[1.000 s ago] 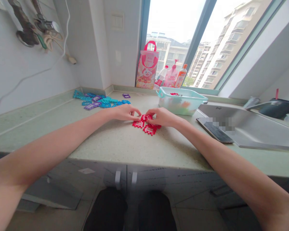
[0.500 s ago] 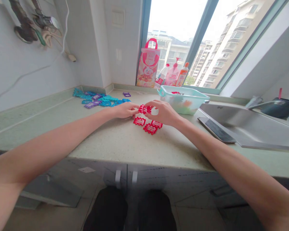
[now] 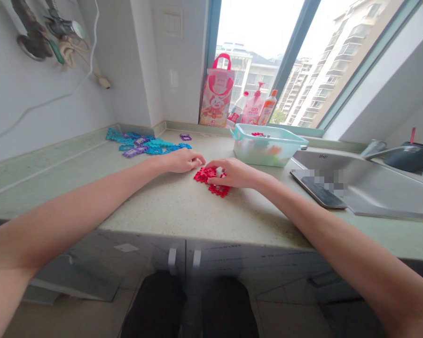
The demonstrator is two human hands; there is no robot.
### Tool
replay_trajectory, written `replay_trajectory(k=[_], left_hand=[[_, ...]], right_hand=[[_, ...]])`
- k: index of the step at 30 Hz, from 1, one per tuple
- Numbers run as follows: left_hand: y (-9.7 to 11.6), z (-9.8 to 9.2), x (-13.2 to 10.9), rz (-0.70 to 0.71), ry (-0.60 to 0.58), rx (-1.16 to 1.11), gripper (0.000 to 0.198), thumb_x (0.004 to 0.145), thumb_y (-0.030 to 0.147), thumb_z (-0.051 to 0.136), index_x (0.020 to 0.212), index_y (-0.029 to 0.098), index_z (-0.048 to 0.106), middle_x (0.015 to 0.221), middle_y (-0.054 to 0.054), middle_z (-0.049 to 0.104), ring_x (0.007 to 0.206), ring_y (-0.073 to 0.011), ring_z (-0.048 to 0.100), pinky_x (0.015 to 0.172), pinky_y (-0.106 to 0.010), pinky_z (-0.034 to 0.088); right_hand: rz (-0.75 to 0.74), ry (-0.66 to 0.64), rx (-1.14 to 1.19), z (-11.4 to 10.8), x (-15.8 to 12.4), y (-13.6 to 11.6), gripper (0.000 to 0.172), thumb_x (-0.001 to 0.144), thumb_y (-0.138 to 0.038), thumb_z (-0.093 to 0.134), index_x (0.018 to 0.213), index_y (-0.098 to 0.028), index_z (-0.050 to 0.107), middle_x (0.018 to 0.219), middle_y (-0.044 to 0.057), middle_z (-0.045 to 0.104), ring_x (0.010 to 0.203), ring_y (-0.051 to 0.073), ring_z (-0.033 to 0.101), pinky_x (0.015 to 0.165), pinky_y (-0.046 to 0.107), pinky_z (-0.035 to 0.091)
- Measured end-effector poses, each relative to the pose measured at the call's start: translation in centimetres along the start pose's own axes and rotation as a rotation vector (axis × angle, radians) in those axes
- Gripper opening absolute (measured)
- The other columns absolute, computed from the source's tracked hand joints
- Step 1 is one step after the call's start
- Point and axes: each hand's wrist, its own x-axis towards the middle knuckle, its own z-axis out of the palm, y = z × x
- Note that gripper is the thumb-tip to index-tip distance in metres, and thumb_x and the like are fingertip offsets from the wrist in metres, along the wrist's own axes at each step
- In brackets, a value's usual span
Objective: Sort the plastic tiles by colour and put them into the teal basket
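Note:
My right hand (image 3: 237, 172) has its thumb and fingers closed on a red interlocking plastic building piece (image 3: 206, 172). It is held low over the counter (image 3: 162, 199), overlapping other red toothed-edge pieces (image 3: 218, 190) that lie there. How many are under my fingers is partly hidden. My left hand (image 3: 184, 160) rests just to the left, fingers slightly curled and apart, with nothing visible in it. Behind that hand lies a spread of blue and purple pieces (image 3: 155, 146), and a lone purple piece (image 3: 185, 137) sits farther back.
A pale turquoise tub (image 3: 264, 152) with some red pieces inside stands behind my right hand. Right of it are a phone (image 3: 317, 188) by the steel sink (image 3: 366, 183). A pink bag (image 3: 216, 98) and several bottles (image 3: 253, 109) line the windowsill.
The red piece between both hands has come down onto the other red pieces. My left hand has let go of it, and my right hand has moved lower and nearer.

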Motion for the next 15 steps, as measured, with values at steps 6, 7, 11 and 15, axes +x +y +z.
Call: replay_trajectory(k=[6, 7, 11, 15], left_hand=[[0.41, -0.20, -0.15, 0.009, -0.001, 0.032, 0.045, 0.108, 0.034, 0.047, 0.137, 0.024, 0.079, 0.118, -0.005, 0.083, 0.101, -0.0208, 0.073, 0.084, -0.025, 0.048], [0.50, -0.22, -0.17, 0.002, 0.000, 0.038, 0.045, 0.107, 0.034, 0.047, 0.137, 0.024, 0.080, 0.115, -0.005, 0.083, 0.099, -0.0209, 0.073, 0.082, -0.025, 0.048], [0.63, -0.25, -0.20, -0.017, -0.009, 0.041, 0.046, 0.107, 0.035, 0.047, 0.138, 0.024, 0.079, 0.111, -0.006, 0.083, 0.095, -0.0218, 0.073, 0.079, -0.027, 0.047], [0.56, -0.24, -0.21, -0.004, -0.013, 0.019, 0.045, 0.107, 0.035, 0.048, 0.138, 0.025, 0.079, 0.115, -0.006, 0.083, 0.099, -0.0216, 0.073, 0.082, -0.027, 0.048]], right_hand=[[0.014, 0.053, 0.004, 0.67, 0.27, -0.80, 0.036, 0.098, -0.037, 0.080, 0.131, -0.023, 0.081, 0.113, 0.007, 0.085, 0.091, 0.021, 0.074, 0.083, 0.032, 0.048], [0.020, 0.056, 0.006, 0.74, 0.31, -0.90, 0.035, 0.097, -0.035, 0.079, 0.129, -0.022, 0.081, 0.112, 0.007, 0.085, 0.088, 0.020, 0.073, 0.082, 0.031, 0.047], [0.033, 0.075, -0.012, 0.96, 0.41, -0.94, 0.036, 0.090, -0.031, 0.081, 0.125, -0.024, 0.081, 0.103, 0.004, 0.084, 0.083, 0.019, 0.070, 0.078, 0.030, 0.045], [0.019, 0.134, -0.036, 0.83, 0.39, -0.17, 0.037, 0.086, -0.030, 0.082, 0.123, -0.025, 0.081, 0.102, 0.003, 0.083, 0.086, 0.020, 0.071, 0.079, 0.031, 0.046]])
